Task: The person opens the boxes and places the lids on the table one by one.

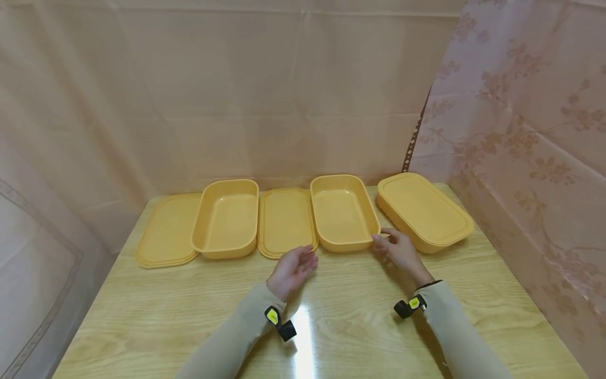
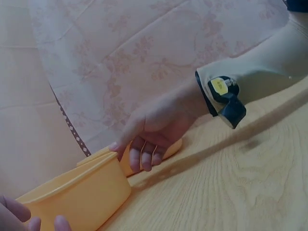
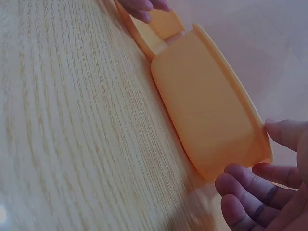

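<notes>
An open yellow plastic food box [image 1: 343,213] stands right of centre on the table, its inside bare. My right hand [image 1: 401,253] pinches the rim at its near right corner; in the right wrist view the thumb [image 3: 285,132] lies at the rim's edge, with the other fingers loosely bent beside the wall. My left hand [image 1: 294,269] holds nothing, palm turned up and fingers relaxed, at the near edge of a flat yellow lid [image 1: 287,218]. That lid lies just left of the box.
Another open yellow box [image 1: 229,218] stands further left, beside a second flat lid [image 1: 168,229]. At the right is a box with its lid on [image 1: 426,210], set at an angle. Cloth curtains [image 1: 265,95] hang behind and beside the wooden table [image 1: 350,316].
</notes>
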Demonstrator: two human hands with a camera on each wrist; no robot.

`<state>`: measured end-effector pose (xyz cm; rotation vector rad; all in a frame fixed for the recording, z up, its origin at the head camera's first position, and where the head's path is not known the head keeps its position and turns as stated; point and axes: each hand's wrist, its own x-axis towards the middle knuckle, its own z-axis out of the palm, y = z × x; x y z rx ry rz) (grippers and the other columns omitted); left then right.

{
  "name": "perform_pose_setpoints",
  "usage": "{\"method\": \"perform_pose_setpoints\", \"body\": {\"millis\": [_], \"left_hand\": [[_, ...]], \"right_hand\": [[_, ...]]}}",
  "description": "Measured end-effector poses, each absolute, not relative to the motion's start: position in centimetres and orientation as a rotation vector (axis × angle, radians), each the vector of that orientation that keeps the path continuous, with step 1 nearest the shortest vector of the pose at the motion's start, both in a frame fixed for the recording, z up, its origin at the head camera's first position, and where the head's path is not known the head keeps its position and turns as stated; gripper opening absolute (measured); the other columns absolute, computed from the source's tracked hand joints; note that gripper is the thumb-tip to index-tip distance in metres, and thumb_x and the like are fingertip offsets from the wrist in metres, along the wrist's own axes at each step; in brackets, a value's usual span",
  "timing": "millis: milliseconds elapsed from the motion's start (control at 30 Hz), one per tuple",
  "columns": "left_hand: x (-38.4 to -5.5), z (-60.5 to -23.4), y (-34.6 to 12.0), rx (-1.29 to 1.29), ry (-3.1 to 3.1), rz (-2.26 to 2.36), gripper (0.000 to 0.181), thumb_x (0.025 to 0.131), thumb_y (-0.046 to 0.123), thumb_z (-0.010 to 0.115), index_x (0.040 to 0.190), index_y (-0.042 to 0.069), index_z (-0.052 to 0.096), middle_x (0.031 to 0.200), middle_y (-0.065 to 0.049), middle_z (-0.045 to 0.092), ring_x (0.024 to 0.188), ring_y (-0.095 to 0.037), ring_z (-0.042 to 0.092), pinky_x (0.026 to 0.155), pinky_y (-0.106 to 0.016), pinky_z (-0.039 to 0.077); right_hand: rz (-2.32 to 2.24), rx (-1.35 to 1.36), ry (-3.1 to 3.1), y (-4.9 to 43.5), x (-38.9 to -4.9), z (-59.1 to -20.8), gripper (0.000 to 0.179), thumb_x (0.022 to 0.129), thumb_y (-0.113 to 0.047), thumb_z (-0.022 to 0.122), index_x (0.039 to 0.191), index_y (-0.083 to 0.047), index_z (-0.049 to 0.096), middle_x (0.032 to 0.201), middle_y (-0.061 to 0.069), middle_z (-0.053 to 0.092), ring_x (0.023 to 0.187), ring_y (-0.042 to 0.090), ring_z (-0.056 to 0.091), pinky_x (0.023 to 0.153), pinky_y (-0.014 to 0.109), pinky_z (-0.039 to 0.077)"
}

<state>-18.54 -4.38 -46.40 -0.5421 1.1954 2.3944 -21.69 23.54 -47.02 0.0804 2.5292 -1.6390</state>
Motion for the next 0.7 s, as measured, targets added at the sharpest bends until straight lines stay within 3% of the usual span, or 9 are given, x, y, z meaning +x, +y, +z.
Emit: {"method": "perform_pose_setpoints", "body": {"millis": [100, 267, 533, 700], "left_hand": [[-18.9, -46.5, -4.2, -0.495, 1.239, 2.395, 0.038, 0.101, 0.009, 0.041, 0.134, -0.009, 0.043, 0.102, -0.008, 0.058, 0.093, -0.016, 0.057, 0.098, -0.031, 0.047], [-19.5, -46.8, -3.9, -0.386, 1.399, 2.398, 0.037, 0.099, 0.006, 0.042, 0.13, -0.012, 0.047, 0.09, 0.0, 0.065, 0.083, -0.009, 0.062, 0.082, -0.023, 0.053], [-20.2, -46.8, -3.7, -0.388, 1.562, 2.353, 0.035, 0.098, 0.005, 0.042, 0.128, -0.01, 0.052, 0.12, -0.02, 0.063, 0.093, -0.015, 0.063, 0.092, -0.032, 0.054], [-20.7, -47.0, -3.5, -0.394, 1.623, 2.355, 0.034, 0.097, 0.003, 0.044, 0.127, -0.009, 0.054, 0.119, -0.018, 0.063, 0.086, -0.009, 0.06, 0.083, -0.025, 0.054]], "right_hand": [[-1.656, 0.054, 2.543, 23.5, -21.7, -46.9, 0.054, 0.097, -0.025, 0.061, 0.136, 0.009, 0.046, 0.089, 0.015, 0.067, 0.07, 0.012, 0.063, 0.057, 0.028, 0.054], [-1.675, 0.037, 2.539, 23.5, -21.8, -46.8, 0.049, 0.096, -0.021, 0.061, 0.133, 0.01, 0.049, 0.089, 0.017, 0.066, 0.067, 0.011, 0.062, 0.056, 0.027, 0.053], [-1.698, 0.016, 2.561, 23.7, -21.8, -46.8, 0.042, 0.095, -0.015, 0.062, 0.127, 0.011, 0.052, 0.08, 0.006, 0.062, 0.064, 0.009, 0.057, 0.053, 0.024, 0.051], [-1.549, -0.017, 2.687, 23.9, -21.9, -46.7, 0.04, 0.096, -0.017, 0.062, 0.126, 0.009, 0.055, 0.086, 0.019, 0.065, 0.067, 0.017, 0.062, 0.053, 0.025, 0.051]]}}
